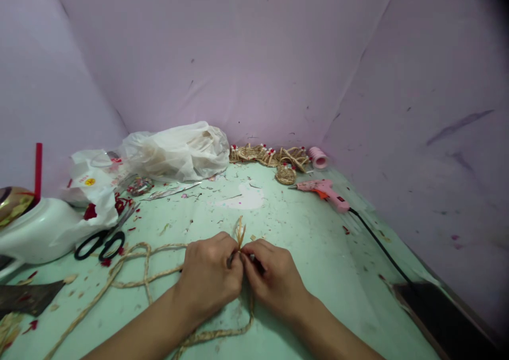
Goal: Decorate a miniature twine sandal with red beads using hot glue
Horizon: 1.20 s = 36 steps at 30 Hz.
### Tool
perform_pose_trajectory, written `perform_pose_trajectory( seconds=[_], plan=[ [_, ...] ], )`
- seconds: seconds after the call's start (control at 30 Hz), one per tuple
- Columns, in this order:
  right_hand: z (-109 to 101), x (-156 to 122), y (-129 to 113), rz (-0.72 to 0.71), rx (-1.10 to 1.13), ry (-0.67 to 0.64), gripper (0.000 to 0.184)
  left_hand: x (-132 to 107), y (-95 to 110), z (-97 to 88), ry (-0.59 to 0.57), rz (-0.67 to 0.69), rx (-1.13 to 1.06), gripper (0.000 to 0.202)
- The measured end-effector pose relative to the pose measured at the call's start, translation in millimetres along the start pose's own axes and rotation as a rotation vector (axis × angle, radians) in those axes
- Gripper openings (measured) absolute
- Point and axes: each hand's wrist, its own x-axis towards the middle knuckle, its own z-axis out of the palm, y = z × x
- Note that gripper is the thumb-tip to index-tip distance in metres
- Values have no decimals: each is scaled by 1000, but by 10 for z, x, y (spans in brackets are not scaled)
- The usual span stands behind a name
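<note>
My left hand (212,269) and my right hand (276,276) meet at the middle of the table, fingertips almost touching. Both are closed in a pinch on a tan twisted straw cord. Its frayed end (240,234) sticks up between the fingers. From my hands the straw cord (222,332) runs down and loops across the table to the left, passing under my left forearm. The exact spot where the fingertips press is partly hidden.
Black-handled scissors (104,242) lie left, beside a white glossy vessel (47,233). A white plastic bag (178,152) and woven straw pieces (254,153) with red and white beads rest along the back wall. Right are a pink spool (318,158) and a corded pink glue gun (326,191).
</note>
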Motion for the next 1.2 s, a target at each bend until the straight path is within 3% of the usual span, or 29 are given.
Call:
perform_pose_trajectory(
  seconds=[0.07,0.17,0.23,0.3,0.37,0.43,0.87,1.03,1.2],
  plan=[
    [16,15,-16,118,108,31,13,23,-5,9,14,-130,-184,13],
    [14,29,-26,292,258,41,15,90,-34,4,-74,-376,-547,10],
    [-7,23,-17,259,246,58,14,138,-61,-8,-160,-469,-724,9],
    [-35,6,0,85,154,88,14,172,-83,-17,-220,-509,-800,9],
    [-61,-12,18,-87,44,89,20,185,-96,-14,-255,-521,-796,8],
    [-84,-23,27,-165,-49,43,24,185,-101,-1,-284,-513,-761,8],
    [-151,40,-13,-307,-516,-287,14,180,-100,7,-426,-396,-521,7],
    [-123,43,32,-309,-456,-228,13,168,-125,41,-435,-365,-423,6],
    [-70,34,74,-208,-166,-83,12,170,-97,24,-392,-386,-562,6]
  ],
)
